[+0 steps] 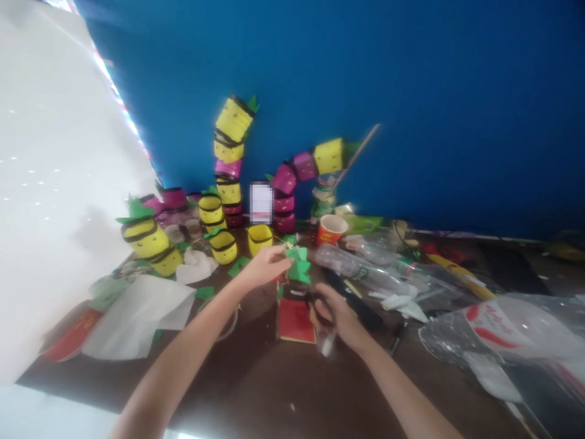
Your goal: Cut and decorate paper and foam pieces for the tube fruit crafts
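Note:
My left hand (269, 266) reaches over the middle of the table, its fingers pinched together at the edge of a green paper cutout (299, 268) with pointed tips. My right hand (340, 314) is closed round the dark handles of a pair of scissors (323, 310); they are blurred. Below the cutout lies a red rectangular piece (297, 320), near the right hand. Just behind the left hand stands a small yellow cup (259, 239). A second yellow cup with a black band (223, 246) sits to its left.
Curved stacks of yellow and purple cups (228, 149) rise against the blue wall (411, 79). A red paper cup (332, 229), a clear plastic bottle (365, 268) and a large plastic bag (516, 335) lie to the right. White paper (137, 317) covers the left side.

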Tool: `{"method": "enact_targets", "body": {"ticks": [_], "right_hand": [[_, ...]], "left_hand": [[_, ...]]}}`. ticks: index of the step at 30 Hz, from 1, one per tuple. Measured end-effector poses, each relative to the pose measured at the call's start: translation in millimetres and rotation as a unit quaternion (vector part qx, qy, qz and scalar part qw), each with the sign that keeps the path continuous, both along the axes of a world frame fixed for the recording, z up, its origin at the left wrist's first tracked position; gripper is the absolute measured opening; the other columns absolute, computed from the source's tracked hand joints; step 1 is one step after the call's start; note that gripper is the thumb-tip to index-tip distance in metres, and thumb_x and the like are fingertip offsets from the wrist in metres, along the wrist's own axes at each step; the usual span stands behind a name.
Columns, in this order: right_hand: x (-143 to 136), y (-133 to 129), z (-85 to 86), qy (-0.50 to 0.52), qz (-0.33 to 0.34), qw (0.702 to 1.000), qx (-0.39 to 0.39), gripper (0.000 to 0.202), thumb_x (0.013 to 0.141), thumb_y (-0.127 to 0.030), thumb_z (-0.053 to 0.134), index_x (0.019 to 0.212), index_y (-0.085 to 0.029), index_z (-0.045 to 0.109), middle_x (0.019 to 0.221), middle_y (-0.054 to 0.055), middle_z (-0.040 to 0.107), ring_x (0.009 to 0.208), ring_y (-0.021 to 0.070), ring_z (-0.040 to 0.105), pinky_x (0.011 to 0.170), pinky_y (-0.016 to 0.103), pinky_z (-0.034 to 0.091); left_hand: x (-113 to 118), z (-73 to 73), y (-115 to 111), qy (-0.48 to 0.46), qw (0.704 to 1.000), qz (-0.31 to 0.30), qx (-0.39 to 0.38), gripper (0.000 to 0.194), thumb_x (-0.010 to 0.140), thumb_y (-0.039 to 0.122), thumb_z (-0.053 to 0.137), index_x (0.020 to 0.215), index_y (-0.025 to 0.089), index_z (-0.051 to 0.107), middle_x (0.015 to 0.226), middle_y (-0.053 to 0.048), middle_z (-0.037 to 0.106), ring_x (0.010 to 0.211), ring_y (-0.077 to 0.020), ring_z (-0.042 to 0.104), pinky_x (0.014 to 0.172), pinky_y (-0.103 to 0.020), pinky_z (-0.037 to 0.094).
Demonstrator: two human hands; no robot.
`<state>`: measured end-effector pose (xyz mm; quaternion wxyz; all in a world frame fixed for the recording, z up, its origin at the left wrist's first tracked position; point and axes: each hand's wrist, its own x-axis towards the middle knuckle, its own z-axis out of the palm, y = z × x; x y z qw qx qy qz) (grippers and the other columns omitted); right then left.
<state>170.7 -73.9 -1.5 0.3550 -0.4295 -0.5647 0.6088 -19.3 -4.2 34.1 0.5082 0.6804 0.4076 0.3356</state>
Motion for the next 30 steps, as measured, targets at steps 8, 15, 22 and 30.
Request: {"method": "enact_targets", "body": {"ticks": [8, 15, 22, 30], "right_hand": [[-0.2, 1.6, -5.8, 0.02, 0.001, 1.0, -0.012, 0.045, 0.071, -0.063, 0.053, 0.082, -0.02, 0.043, 0.042, -0.008, 0.047, 0.033, 0.0055, 0.034, 0.034, 0.017, 0.025], [0.2, 2.6, -7.4, 0.021, 0.01, 1.0, 0.004, 0.043, 0.074, -0.062, 0.051, 0.083, -0.02, 0.045, 0.04, -0.008, 0.047, 0.032, 0.0057, 0.034, 0.033, 0.017, 0.024], [0.8, 2.5, -8.2, 0.018, 0.015, 1.0, 0.001, 0.044, 0.073, -0.062, 0.051, 0.084, -0.02, 0.043, 0.042, -0.008, 0.048, 0.032, 0.0048, 0.034, 0.034, 0.016, 0.024], [0.6, 2.5, -5.8, 0.016, 0.015, 1.0, 0.005, 0.046, 0.073, -0.063, 0.05, 0.086, -0.019, 0.044, 0.041, -0.008, 0.047, 0.033, 0.005, 0.033, 0.035, 0.016, 0.024]], "left_hand": [[0.9, -4.1, 0.2, -0.012, 1.0, -0.006, -0.025, 0.016, 0.076, 0.028, 0.051, 0.075, 0.013, 0.054, 0.058, 0.0, 0.058, 0.053, -0.0115, 0.057, 0.049, -0.02, 0.042], [1.9, -2.7, -0.3, -0.007, 1.0, -0.009, -0.025, 0.019, 0.076, 0.031, 0.052, 0.072, 0.013, 0.054, 0.057, 0.0, 0.057, 0.051, -0.0113, 0.056, 0.049, -0.02, 0.042], [2.2, -2.9, 0.8, -0.02, 1.0, -0.02, -0.011, 0.022, 0.079, 0.035, 0.051, 0.073, 0.013, 0.053, 0.06, 0.0, 0.056, 0.057, -0.0128, 0.059, 0.053, -0.021, 0.044], [3.2, 3.6, -2.8, -0.026, 0.999, -0.02, -0.02, 0.019, 0.078, 0.03, 0.053, 0.073, 0.012, 0.055, 0.061, -0.001, 0.058, 0.056, -0.0123, 0.058, 0.053, -0.021, 0.044]]}}
